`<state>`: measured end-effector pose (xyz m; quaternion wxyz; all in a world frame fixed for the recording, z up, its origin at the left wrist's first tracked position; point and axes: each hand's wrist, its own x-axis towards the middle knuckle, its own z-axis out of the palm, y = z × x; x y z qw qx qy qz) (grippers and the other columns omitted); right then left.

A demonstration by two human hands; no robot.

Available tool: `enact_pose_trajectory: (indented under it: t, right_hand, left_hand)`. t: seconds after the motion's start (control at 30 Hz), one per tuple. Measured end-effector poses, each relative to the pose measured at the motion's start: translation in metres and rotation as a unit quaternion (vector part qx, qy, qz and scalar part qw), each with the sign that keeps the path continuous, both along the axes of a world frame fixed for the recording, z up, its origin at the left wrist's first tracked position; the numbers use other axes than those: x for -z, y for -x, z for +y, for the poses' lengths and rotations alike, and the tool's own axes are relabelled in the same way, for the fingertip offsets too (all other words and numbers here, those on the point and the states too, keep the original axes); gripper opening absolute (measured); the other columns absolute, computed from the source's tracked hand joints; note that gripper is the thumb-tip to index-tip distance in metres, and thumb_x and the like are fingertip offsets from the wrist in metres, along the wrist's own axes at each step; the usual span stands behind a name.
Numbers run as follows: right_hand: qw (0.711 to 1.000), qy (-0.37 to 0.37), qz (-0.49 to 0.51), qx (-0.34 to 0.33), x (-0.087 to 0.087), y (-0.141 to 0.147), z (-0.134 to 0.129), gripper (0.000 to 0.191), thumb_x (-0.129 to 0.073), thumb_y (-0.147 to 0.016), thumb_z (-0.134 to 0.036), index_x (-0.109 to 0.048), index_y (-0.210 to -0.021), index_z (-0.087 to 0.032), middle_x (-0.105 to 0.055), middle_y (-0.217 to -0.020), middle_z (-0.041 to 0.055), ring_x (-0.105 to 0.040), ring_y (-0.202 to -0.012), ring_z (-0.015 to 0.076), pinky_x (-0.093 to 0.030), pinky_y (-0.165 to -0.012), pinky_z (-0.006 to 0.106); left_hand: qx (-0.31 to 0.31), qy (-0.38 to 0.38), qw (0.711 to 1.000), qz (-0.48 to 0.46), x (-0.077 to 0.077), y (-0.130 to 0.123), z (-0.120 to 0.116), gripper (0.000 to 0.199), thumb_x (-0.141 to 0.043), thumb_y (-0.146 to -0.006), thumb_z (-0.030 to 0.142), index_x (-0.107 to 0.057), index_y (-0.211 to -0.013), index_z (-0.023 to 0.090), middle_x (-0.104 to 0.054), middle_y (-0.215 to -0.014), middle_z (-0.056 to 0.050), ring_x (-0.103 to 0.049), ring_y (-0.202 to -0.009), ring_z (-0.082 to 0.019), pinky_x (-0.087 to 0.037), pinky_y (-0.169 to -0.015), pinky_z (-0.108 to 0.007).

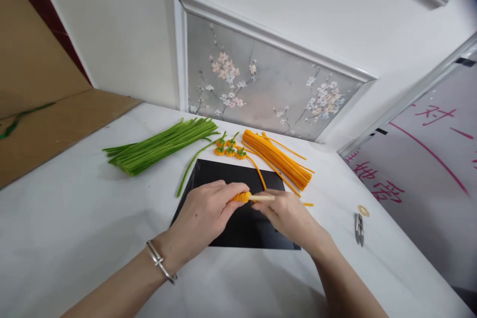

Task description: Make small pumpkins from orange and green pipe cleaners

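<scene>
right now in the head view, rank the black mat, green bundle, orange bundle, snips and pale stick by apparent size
1. Black mat, partly covered
2. Green bundle
3. Orange bundle
Snips and pale stick: unsure, they look close in length, and the right hand seems to hide part of the stick.

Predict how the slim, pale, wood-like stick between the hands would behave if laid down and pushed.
The stick is likely stiff, as its visible length looks straight. It seems light, being so slim. It would probably roll unevenly, since the thicker, ribbed orange coil sits against it.
</scene>
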<state>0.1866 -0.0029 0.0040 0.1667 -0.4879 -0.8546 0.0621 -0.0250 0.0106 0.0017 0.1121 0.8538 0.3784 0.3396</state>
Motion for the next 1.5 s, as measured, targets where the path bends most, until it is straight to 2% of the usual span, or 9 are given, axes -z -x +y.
enact_pose_trajectory:
  t: [0.1,0.23,0.43,0.63,0.8,0.97,1.13,1.3,1.5]
  right_hand:
    - [0.998,0.022,-0.045,-0.028,-0.005,0.006,-0.010,0.015,-0.053,-0.095,-0.024,-0.062,-0.083,-0.021,-0.064,-0.070,-0.0012,-0.062,-0.064,0.0143,-0.040,-0.059,0.024]
    - [0.997,0.025,-0.059,-0.046,-0.016,0.012,-0.025,0.014,-0.052,-0.095,-0.025,-0.061,-0.085,-0.021,-0.066,-0.075,-0.0005,-0.062,-0.065,0.0146,-0.038,-0.058,0.025]
    - [0.994,-0.033,-0.089,-0.055,-0.025,0.015,-0.036,0.027,-0.045,-0.098,-0.026,-0.057,-0.074,-0.020,-0.061,-0.065,0.0004,-0.056,-0.056,0.0143,-0.031,-0.051,0.027]
    - [0.987,-0.161,-0.005,-0.023,-0.030,0.011,-0.032,0.028,-0.042,-0.100,-0.030,-0.063,-0.086,-0.019,-0.062,-0.067,0.0006,-0.055,-0.056,0.0121,-0.036,-0.055,0.025]
    - [0.977,-0.198,0.078,0.023,-0.027,0.004,-0.022,0.019,-0.051,-0.097,-0.031,-0.065,-0.092,-0.019,-0.066,-0.078,0.0020,-0.061,-0.067,0.0126,-0.044,-0.066,0.024]
    - [0.976,-0.177,0.111,0.056,-0.020,-0.002,-0.008,0.020,-0.050,-0.097,-0.032,-0.067,-0.095,-0.021,-0.067,-0.083,0.0027,-0.063,-0.073,0.0133,-0.046,-0.070,0.023]
    - [0.993,-0.083,0.033,0.073,-0.009,-0.007,0.003,0.020,-0.052,-0.096,-0.031,-0.069,-0.092,-0.022,-0.067,-0.079,0.0007,-0.063,-0.070,0.0129,-0.042,-0.062,0.021]
    - [0.998,0.012,-0.028,0.046,-0.002,-0.003,0.004,0.016,-0.053,-0.095,-0.024,-0.068,-0.090,-0.023,-0.067,-0.078,-0.0003,-0.062,-0.065,0.0123,-0.037,-0.057,0.021]
    - [0.996,0.033,-0.087,0.013,-0.004,0.004,-0.004,0.024,-0.047,-0.098,-0.031,-0.062,-0.082,-0.022,-0.065,-0.071,-0.0009,-0.062,-0.065,0.0138,-0.032,-0.056,0.024]
  left_hand:
    - [-0.037,-0.009,0.999,-0.007,0.002,0.002,0.002,0.019,-0.053,-0.092,0.020,-0.063,-0.107,0.027,-0.061,-0.076,0.003,-0.058,-0.068,-0.013,-0.042,-0.062,-0.024]
    - [-0.063,-0.029,0.997,0.019,0.001,0.003,0.003,0.018,-0.052,-0.092,0.018,-0.065,-0.103,0.025,-0.063,-0.073,0.002,-0.058,-0.067,-0.014,-0.042,-0.061,-0.025]
    - [-0.030,-0.058,0.996,0.063,0.001,0.002,0.004,0.020,-0.048,-0.093,0.016,-0.065,-0.101,0.021,-0.070,-0.083,0.000,-0.057,-0.071,-0.018,-0.044,-0.063,-0.028]
    - [0.003,-0.095,0.994,0.054,0.007,0.002,0.008,0.020,-0.051,-0.089,0.011,-0.065,-0.102,0.019,-0.072,-0.086,-0.001,-0.059,-0.074,-0.019,-0.047,-0.065,-0.029]
    - [0.051,-0.100,0.992,0.053,0.004,0.000,0.007,0.018,-0.050,-0.091,0.012,-0.064,-0.100,0.018,-0.071,-0.082,-0.001,-0.059,-0.073,-0.018,-0.047,-0.064,-0.029]
    - [0.080,-0.095,0.991,0.056,-0.001,-0.003,0.004,0.015,-0.048,-0.093,0.014,-0.062,-0.094,0.018,-0.067,-0.076,0.000,-0.056,-0.069,-0.017,-0.045,-0.061,-0.028]
    - [0.079,-0.100,0.991,0.048,0.002,-0.003,0.004,0.019,-0.049,-0.091,0.011,-0.060,-0.105,0.018,-0.067,-0.080,-0.001,-0.056,-0.071,-0.017,-0.047,-0.064,-0.030]
    - [0.053,-0.095,0.993,0.036,0.004,-0.002,0.003,0.032,-0.050,-0.090,0.011,-0.056,-0.121,0.017,-0.068,-0.085,-0.003,-0.058,-0.073,-0.017,-0.049,-0.065,-0.030]
    - [0.038,-0.098,0.994,0.015,0.009,0.001,0.006,0.029,-0.050,-0.091,0.012,-0.060,-0.117,0.019,-0.073,-0.096,-0.003,-0.061,-0.077,-0.017,-0.052,-0.068,-0.030]
